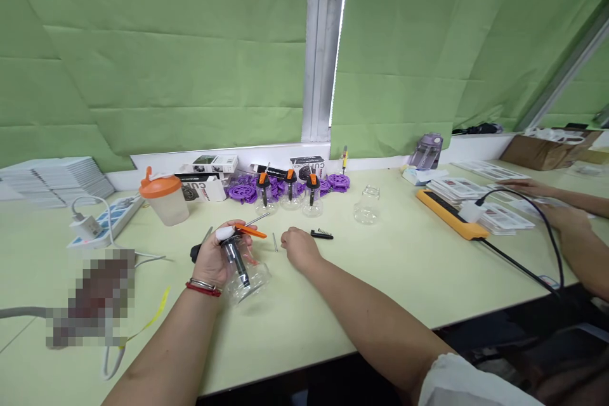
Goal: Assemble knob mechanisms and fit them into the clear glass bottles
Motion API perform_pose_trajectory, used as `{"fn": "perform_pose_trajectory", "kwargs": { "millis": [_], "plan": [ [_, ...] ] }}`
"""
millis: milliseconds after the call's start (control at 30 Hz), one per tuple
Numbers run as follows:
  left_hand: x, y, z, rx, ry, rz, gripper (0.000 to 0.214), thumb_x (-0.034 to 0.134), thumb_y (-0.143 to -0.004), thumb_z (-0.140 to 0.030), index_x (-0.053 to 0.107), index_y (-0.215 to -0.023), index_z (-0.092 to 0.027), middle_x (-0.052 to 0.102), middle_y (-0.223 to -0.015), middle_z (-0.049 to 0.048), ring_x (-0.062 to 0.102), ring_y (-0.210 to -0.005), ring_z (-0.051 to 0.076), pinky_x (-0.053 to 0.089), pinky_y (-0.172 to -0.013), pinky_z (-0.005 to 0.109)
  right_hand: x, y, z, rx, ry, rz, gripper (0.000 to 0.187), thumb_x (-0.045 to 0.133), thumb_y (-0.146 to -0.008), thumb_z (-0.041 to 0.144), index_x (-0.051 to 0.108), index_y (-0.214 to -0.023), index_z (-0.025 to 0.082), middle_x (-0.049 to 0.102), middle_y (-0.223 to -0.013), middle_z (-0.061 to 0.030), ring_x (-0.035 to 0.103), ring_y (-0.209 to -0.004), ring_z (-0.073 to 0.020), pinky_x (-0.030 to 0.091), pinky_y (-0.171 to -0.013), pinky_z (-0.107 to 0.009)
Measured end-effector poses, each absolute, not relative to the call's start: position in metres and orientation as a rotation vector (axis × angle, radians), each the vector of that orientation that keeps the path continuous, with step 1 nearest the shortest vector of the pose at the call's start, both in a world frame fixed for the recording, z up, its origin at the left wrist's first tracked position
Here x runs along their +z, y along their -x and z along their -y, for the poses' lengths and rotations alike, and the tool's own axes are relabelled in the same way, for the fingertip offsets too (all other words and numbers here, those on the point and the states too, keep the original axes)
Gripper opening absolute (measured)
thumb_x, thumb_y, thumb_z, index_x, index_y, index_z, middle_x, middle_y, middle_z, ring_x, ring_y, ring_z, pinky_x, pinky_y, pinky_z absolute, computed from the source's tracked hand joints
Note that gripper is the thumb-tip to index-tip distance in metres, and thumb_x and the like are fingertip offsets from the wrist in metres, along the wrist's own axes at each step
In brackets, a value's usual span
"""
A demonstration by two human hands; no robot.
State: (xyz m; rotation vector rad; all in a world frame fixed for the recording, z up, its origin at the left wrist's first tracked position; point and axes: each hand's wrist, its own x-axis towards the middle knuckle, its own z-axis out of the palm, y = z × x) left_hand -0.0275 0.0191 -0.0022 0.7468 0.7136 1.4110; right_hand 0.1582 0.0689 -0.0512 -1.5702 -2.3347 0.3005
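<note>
Where your table (295,336) stretches before you, you have: your left hand (213,261), fingers clamped around the upper part of the glass vessel (257,280), which tilts above the table's near half; your right hand (303,250), at the table's surface, fingers curled, whether on something you cannot tell; one clear jar (366,208), beyond it, rightward; one orange lever (252,231), atop the held vessel; one black brush (322,235), just right of your right hand; one metal pin (275,242), just left.

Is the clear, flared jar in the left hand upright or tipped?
Tipped: the jar slants in the left hand, its wide base toward the picture's lower right.
</note>
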Motion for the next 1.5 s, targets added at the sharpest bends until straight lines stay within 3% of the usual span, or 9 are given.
{"fn": "perform_pose_trajectory", "kwargs": {
  "millis": [333, 500, 633, 800, 1000, 1133, 1267, 1367, 1500],
  "plan": [
    [-0.002, 0.025, -0.017, 1.45, -0.813, -0.687, 0.021, 0.06, -0.07, -0.022, 0.06, -0.09, -0.015, 0.07, -0.085, 0.0083, 0.063, -0.062, 0.017, 0.052, -0.055, 0.03, -0.039, -0.167, -0.063, 0.507, 1.462, 1.98, 0.013, 0.055, -0.085, 0.028, 0.062, -0.084, 0.017, 0.064, -0.09, -0.0085, 0.057, -0.083, -0.0181, 0.038, -0.072, -0.028],
    [0.001, 0.017, -0.016, 1.624, -0.861, -0.671, 0.024, 0.064, -0.073, -0.021, 0.057, -0.096, -0.021, 0.066, -0.109, 0.0063, 0.063, -0.079, 0.015, 0.052, -0.072, 0.031, -0.019, -0.171, -0.031, 1.572, 1.053, 1.52, 0.054, 0.039, -0.082, 0.067, 0.058, -0.086, 0.017, 0.062, -0.077, -0.0065, 0.059, -0.062, -0.0162, 0.044, -0.055, -0.028],
    [0.0, 0.013, -0.015, 1.688, -0.924, -0.644, 0.028, 0.061, -0.078, -0.024, 0.055, -0.105, -0.025, 0.059, -0.121, 0.0048, 0.059, -0.094, 0.015, 0.048, -0.081, 0.029, -0.009, -0.169, -0.016, 2.012, 0.774, 1.242, 0.053, 0.063, -0.07, 0.061, 0.047, -0.102, 0.022, 0.063, -0.087, -0.0033, 0.063, -0.065, -0.0152, 0.05, -0.06, -0.032],
    [-0.004, 0.011, -0.015, 1.648, -1.197, -0.944, 0.019, 0.059, -0.079, -0.03, 0.057, -0.096, -0.021, 0.063, -0.089, 0.0021, 0.057, -0.072, 0.013, 0.044, -0.059, 0.021, -0.004, -0.176, -0.024, 1.868, 0.825, 1.219, 0.053, 0.072, -0.065, 0.051, 0.043, -0.1, 0.023, 0.057, -0.08, 0.0019, 0.058, -0.056, -0.0113, 0.048, -0.052, -0.026],
    [-0.01, 0.014, -0.017, 1.539, -1.361, -1.268, 0.021, 0.057, -0.079, -0.039, 0.052, -0.072, -0.02, 0.049, -0.056, -0.004, 0.039, -0.044, 0.009, 0.029, -0.04, 0.02, -0.006, -0.184, -0.031, 1.52, 0.938, 1.491, 0.058, 0.07, -0.066, 0.05, 0.045, -0.113, 0.026, 0.051, -0.086, 0.0011, 0.055, -0.061, -0.0108, 0.041, -0.047, -0.021],
    [-0.006, 0.011, -0.018, 1.456, -1.236, -1.373, 0.027, 0.054, -0.078, -0.045, 0.049, -0.07, -0.02, 0.042, -0.049, -0.0054, 0.033, -0.037, 0.008, 0.023, -0.035, 0.019, 0.001, -0.192, -0.028, 1.116, 0.817, 1.828, 0.066, 0.073, -0.066, 0.044, 0.044, -0.123, 0.029, 0.049, -0.115, -0.0066, 0.055, -0.092, -0.019, 0.048, -0.072, -0.032],
    [-0.001, 0.004, -0.017, 1.414, -1.08, -1.469, 0.031, 0.047, -0.079, -0.05, 0.044, -0.068, -0.02, 0.038, -0.045, -0.0066, 0.025, -0.033, 0.006, 0.018, -0.032, 0.019, 0.004, -0.197, -0.028, 0.716, 0.611, 2.071, 0.075, 0.079, -0.061, 0.039, 0.046, -0.127, 0.03, 0.039, -0.133, -0.0079, 0.035, -0.125, -0.0264, 0.034, -0.101, -0.044],
    [-0.003, 0.003, -0.017, 1.471, -1.143, -1.533, 0.032, 0.045, -0.078, -0.051, 0.043, -0.067, -0.021, 0.038, -0.046, -0.0063, 0.028, -0.034, 0.007, 0.021, -0.032, 0.02, -0.004, -0.195, -0.033, 0.945, 0.685, 1.929, 0.091, 0.073, -0.064, 0.052, 0.027, -0.14, 0.031, 0.031, -0.14, -0.0105, 0.038, -0.124, -0.0262, 0.039, -0.097, -0.043],
    [-0.011, 0.008, -0.021, 1.497, -1.31, -1.66, 0.032, 0.043, -0.078, -0.051, 0.044, -0.066, -0.021, 0.04, -0.047, -0.0052, 0.034, -0.037, 0.009, 0.026, -0.034, 0.021, -0.014, -0.193, -0.043, 1.497, 0.974, 1.596, 0.077, 0.037, -0.081, 0.069, 0.026, -0.14, 0.023, 0.046, -0.122, -0.017, 0.058, -0.091, -0.0231, 0.051, -0.068, -0.041]
  ]
}}
